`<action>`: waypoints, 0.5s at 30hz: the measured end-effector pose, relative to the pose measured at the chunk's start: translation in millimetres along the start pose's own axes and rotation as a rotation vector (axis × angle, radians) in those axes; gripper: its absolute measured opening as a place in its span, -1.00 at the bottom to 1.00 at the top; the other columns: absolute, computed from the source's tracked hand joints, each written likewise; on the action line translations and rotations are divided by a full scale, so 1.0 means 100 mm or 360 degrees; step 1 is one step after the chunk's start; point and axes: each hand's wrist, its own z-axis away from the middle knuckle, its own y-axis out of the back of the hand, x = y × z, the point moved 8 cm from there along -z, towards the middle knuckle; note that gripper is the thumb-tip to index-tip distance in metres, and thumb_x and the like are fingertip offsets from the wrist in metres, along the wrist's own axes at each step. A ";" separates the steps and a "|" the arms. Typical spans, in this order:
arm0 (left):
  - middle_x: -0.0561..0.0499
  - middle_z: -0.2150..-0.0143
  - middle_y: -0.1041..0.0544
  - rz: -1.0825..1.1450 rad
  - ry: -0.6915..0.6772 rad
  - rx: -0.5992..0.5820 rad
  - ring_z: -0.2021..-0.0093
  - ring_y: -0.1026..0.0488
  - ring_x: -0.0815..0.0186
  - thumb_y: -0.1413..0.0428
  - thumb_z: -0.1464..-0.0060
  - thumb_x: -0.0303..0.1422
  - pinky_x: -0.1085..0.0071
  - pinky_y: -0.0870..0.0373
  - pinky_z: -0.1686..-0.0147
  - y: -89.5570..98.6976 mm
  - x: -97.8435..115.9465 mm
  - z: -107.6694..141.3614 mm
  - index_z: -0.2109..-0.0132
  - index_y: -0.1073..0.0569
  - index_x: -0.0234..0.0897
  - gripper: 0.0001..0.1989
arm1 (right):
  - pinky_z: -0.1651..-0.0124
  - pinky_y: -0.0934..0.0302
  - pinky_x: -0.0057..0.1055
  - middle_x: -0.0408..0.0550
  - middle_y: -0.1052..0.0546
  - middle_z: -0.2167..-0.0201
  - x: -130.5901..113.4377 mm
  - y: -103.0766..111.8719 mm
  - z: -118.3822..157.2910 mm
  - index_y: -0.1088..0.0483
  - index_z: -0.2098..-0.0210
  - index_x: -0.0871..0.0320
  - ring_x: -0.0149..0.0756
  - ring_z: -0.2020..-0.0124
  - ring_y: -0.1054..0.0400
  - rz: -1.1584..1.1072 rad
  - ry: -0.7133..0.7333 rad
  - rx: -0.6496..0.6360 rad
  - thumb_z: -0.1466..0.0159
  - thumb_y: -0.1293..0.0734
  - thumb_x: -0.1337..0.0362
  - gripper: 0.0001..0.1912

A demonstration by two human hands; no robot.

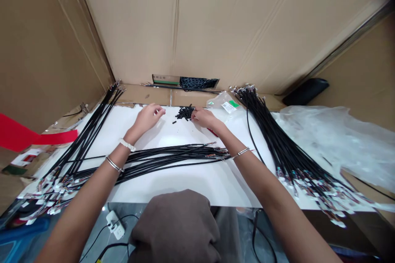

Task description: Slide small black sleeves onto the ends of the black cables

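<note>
While right hand point(203, 117) touches black pieces point(184, 112) | left hand point(149, 116) half-curled

Cardboard panels point(234, 20) rise behind translucent plastic sheeting point(342, 141) at right, with a white power strip point(115, 225) lower left.

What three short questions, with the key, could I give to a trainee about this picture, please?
1. Which hand is at the pile of small black pieces?
2. True or false: the left hand is touching this pile.
3. Choose one. The middle cables lie: A) nearer the camera than the pile; B) beyond the pile; C) on top of it.

Key: 1. The right hand. 2. False; a gap shows. 3. A.
</note>
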 end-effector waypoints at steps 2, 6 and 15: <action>-0.09 0.23 -0.59 -0.0166 0.0136 -0.0047 0.20 -0.47 0.16 0.02 -0.20 -0.21 0.33 -0.32 0.18 0.11 -0.27 -0.08 0.27 -0.58 -0.27 -0.67 | 0.11 -0.16 -0.43 0.10 -0.48 0.06 -0.01 0.03 -0.01 -0.49 0.19 0.16 -0.21 0.07 -0.38 -0.0029 -0.0009 0.0006 -0.31 -0.22 0.32 -0.79; -0.14 0.22 -0.60 -0.0458 0.0454 -0.0048 0.17 -0.50 0.07 -0.02 -0.16 -0.22 0.32 -0.33 0.23 0.38 -0.86 -0.19 0.23 -0.59 -0.24 -0.71 | 0.19 -0.16 -0.45 0.08 -0.53 0.10 -0.10 0.08 -0.06 -0.46 0.20 0.17 -0.24 0.16 -0.42 -0.0089 -0.0028 0.0002 -0.32 -0.19 0.32 -0.78; -0.44 -0.07 -0.39 -0.1005 0.0688 0.0099 -0.13 -0.31 -0.16 0.09 -0.14 -0.46 0.03 -0.29 -0.03 0.64 -1.63 0.03 -0.05 -0.43 -0.47 -0.62 | 0.22 -0.21 -0.32 0.26 -0.57 0.17 -0.34 0.04 -0.16 -0.47 0.19 0.26 -0.02 0.14 -0.46 -0.0058 -0.0162 -0.0120 -0.27 -0.19 0.44 -0.76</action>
